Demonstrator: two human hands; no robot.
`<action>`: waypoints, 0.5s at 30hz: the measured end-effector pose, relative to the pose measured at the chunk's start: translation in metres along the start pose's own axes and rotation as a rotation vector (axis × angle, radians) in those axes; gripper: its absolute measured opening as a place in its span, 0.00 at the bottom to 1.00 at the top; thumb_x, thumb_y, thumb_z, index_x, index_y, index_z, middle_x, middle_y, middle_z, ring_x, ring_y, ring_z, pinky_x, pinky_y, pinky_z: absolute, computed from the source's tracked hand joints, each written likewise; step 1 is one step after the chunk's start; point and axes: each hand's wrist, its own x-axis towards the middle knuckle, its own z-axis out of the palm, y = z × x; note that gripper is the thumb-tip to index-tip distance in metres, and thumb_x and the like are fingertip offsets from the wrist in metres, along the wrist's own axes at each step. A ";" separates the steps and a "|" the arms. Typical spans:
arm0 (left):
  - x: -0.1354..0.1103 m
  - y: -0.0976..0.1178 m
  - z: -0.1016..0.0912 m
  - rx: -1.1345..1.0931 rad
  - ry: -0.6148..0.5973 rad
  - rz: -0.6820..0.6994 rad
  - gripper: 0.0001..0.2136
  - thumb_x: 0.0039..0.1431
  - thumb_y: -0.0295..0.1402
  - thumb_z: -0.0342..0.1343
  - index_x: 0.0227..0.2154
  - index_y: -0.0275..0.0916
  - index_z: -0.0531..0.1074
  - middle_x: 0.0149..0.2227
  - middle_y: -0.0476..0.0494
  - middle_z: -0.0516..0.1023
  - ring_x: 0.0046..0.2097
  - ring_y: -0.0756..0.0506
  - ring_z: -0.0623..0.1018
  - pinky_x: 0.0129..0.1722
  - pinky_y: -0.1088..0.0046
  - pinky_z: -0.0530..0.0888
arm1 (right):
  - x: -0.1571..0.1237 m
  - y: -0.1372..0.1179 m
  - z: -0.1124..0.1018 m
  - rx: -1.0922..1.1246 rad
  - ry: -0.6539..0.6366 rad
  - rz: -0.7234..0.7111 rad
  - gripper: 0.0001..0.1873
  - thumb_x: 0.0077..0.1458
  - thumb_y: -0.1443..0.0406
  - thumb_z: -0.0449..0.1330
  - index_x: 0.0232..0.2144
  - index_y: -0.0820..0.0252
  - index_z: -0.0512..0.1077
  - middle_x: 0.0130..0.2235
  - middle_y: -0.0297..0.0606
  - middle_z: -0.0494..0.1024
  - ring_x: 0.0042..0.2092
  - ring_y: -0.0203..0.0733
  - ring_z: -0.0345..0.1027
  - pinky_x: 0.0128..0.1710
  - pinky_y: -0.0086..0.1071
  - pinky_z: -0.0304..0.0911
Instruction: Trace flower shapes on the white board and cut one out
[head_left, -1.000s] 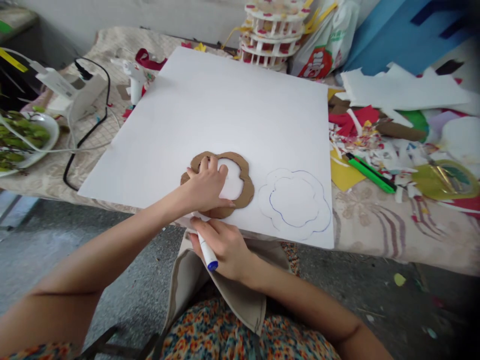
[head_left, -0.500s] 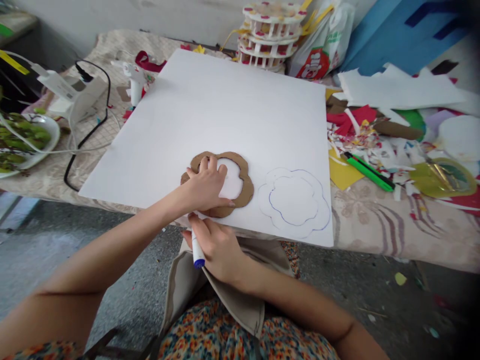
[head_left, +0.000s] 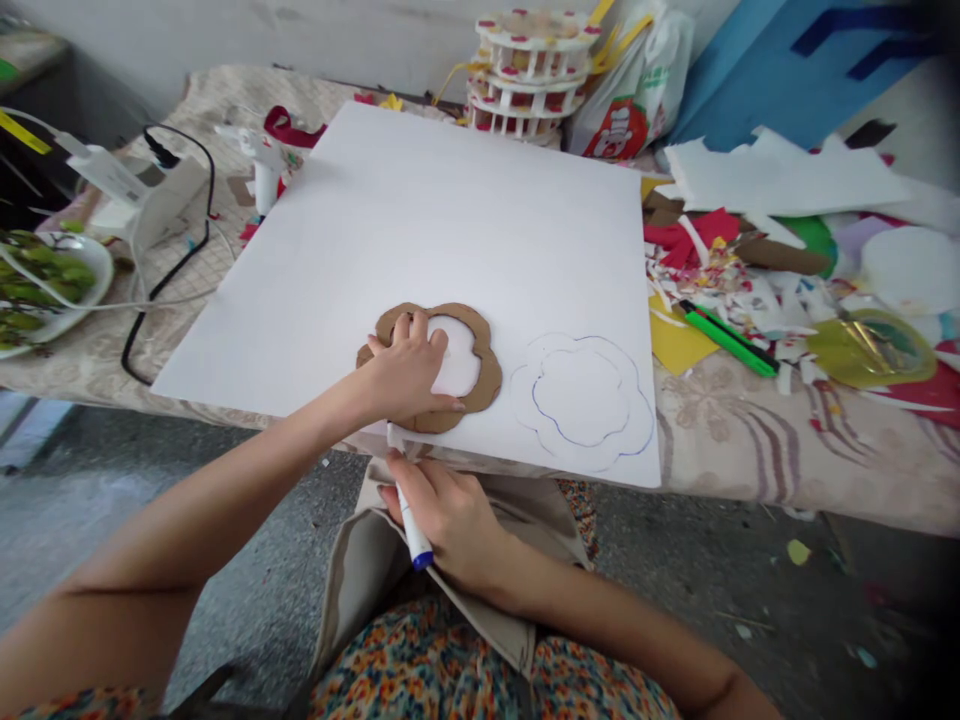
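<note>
A brown cardboard flower-shaped ring [head_left: 487,375] lies on the large white board [head_left: 480,220] near its front edge. My left hand [head_left: 411,375] rests on the ring's left part, fingers spread, the thumb on its lower edge. Below it, at the board's edge, my right hand [head_left: 454,510] grips a white marker [head_left: 409,515] with a blue end. The marker points up at the ring's lower left rim; whether its tip touches is hard to tell. To the right of the ring, a flower outline [head_left: 581,400] is drawn in blue on the board, one scalloped line inside another.
A green utility knife [head_left: 731,340] and paper scraps [head_left: 705,235] lie on the right. A tiered white model [head_left: 529,75] and a plastic bag [head_left: 630,90] stand behind. On the left are a glue gun [head_left: 262,165], a power strip [head_left: 154,200] with cables, and a plate [head_left: 101,270] of green fruit.
My right hand has shifted slightly down and right, and the marker leans more, with its upper part now showing. My left hand stays on the cardboard ring. The view has moved slightly.
</note>
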 end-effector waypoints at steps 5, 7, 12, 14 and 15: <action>0.000 0.001 -0.002 0.010 -0.019 0.009 0.33 0.53 0.54 0.57 0.51 0.30 0.62 0.59 0.16 0.55 0.58 0.21 0.60 0.45 0.35 0.68 | -0.008 0.011 -0.012 0.058 0.017 -0.019 0.16 0.64 0.66 0.50 0.49 0.69 0.71 0.32 0.45 0.79 0.32 0.41 0.75 0.32 0.32 0.71; 0.000 0.000 -0.003 0.003 -0.019 0.010 0.33 0.53 0.54 0.57 0.51 0.30 0.63 0.58 0.16 0.55 0.58 0.20 0.60 0.45 0.35 0.68 | -0.010 0.016 -0.019 0.108 0.010 -0.009 0.15 0.63 0.67 0.51 0.48 0.67 0.71 0.33 0.45 0.80 0.34 0.41 0.76 0.34 0.32 0.72; 0.000 0.000 -0.003 0.018 -0.019 0.018 0.32 0.54 0.52 0.57 0.51 0.29 0.63 0.58 0.16 0.56 0.59 0.20 0.59 0.46 0.34 0.67 | -0.011 0.028 -0.037 0.283 -0.028 0.018 0.14 0.61 0.69 0.53 0.48 0.66 0.71 0.36 0.45 0.81 0.35 0.40 0.76 0.37 0.33 0.73; 0.000 0.001 -0.003 0.019 -0.023 0.014 0.32 0.54 0.53 0.57 0.51 0.29 0.63 0.59 0.16 0.55 0.59 0.19 0.59 0.46 0.33 0.67 | -0.011 0.033 -0.045 0.353 -0.028 0.033 0.14 0.59 0.70 0.54 0.47 0.65 0.71 0.37 0.44 0.81 0.36 0.40 0.76 0.38 0.33 0.73; -0.001 0.001 -0.004 0.017 -0.025 0.011 0.32 0.54 0.53 0.57 0.51 0.29 0.62 0.59 0.15 0.54 0.59 0.19 0.59 0.46 0.33 0.67 | -0.011 0.035 -0.048 0.387 -0.031 0.041 0.14 0.59 0.71 0.55 0.47 0.64 0.71 0.38 0.43 0.81 0.36 0.40 0.76 0.38 0.33 0.72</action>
